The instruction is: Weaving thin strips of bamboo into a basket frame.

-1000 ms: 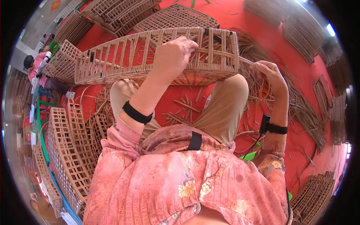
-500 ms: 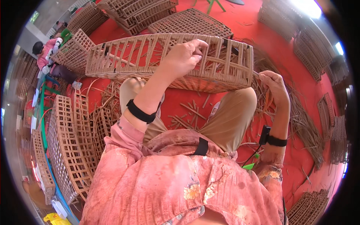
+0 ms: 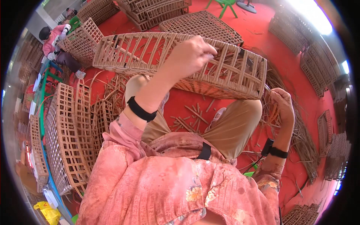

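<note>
A long woven wicker basket [image 3: 180,77] lies across my knees, its slatted side facing up and its right end lower than its left. My left hand [image 3: 191,56] is closed at the basket's upper slats, right of the middle, with the fingers curled over a slat; the fingertips are partly hidden. Just off the right end of the basket, my right hand [image 3: 282,101] pinches a thin wicker strip [image 3: 267,89] that runs out from the basket's corner. Both wrists wear black bands.
Stacked woven panels [image 3: 69,138] stand to my left. A heap of long loose strips [image 3: 300,138] lies on the red floor at right. Cut pieces [image 3: 191,118] are scattered between my feet. Another person [image 3: 56,41] sits far left, by a woven basket [image 3: 83,39].
The basket's right end has swung lower and rightward in view. My right hand has shifted right and down with the strip; the left hand's fingers have curled in more.
</note>
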`<state>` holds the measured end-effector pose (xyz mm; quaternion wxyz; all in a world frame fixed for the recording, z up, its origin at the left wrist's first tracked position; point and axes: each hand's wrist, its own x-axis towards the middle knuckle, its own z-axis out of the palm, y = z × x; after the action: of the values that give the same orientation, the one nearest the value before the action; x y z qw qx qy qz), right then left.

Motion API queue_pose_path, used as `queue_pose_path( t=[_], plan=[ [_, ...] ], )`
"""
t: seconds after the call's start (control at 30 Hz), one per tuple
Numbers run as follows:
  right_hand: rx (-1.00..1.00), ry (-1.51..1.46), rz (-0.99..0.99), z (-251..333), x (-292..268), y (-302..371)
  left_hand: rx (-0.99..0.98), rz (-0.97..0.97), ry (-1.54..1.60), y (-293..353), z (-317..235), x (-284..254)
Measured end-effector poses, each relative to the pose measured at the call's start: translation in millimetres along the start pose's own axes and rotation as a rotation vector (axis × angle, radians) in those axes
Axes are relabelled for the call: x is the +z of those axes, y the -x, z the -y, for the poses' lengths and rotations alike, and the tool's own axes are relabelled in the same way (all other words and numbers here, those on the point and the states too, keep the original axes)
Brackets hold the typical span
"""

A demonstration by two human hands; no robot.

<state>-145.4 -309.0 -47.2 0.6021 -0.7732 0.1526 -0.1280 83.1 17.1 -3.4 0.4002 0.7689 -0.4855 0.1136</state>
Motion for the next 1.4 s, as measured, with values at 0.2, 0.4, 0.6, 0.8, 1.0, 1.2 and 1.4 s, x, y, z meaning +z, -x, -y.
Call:
queue_pose_path(
  t=[0.2, 0.4, 0.6, 0.8, 1.0, 1.2, 1.4],
  plan=[
    [0.025, -0.071, -0.018, -6, -3, 8, 0.046, 0.229, -0.34, -11, -8, 1],
    [-0.015, -0.052, -0.052, 19, 18, 10, 0.046, 0.279, -0.137, -16, 10, -24],
    [0.041, 0.07, -0.056, 15, -2, 5, 0.007, 0.22, -0.351, 1, 10, -21],
    [-0.041, 0.117, -0.054, 27, 13, 1, 0.0, 0.195, -0.312, -1, 20, -32],
    [-0.022, 0.119, -0.049, 32, 27, -5, -0.103, 0.204, -0.035, 8, 35, -36],
    [0.016, 0.16, -0.055, 25, 9, 7, -0.278, 0.148, 0.386, 7, 33, -58],
    [0.016, 0.199, -0.025, 19, -11, 7, -0.288, 0.043, 0.071, 39, 46, -50]
  ],
)
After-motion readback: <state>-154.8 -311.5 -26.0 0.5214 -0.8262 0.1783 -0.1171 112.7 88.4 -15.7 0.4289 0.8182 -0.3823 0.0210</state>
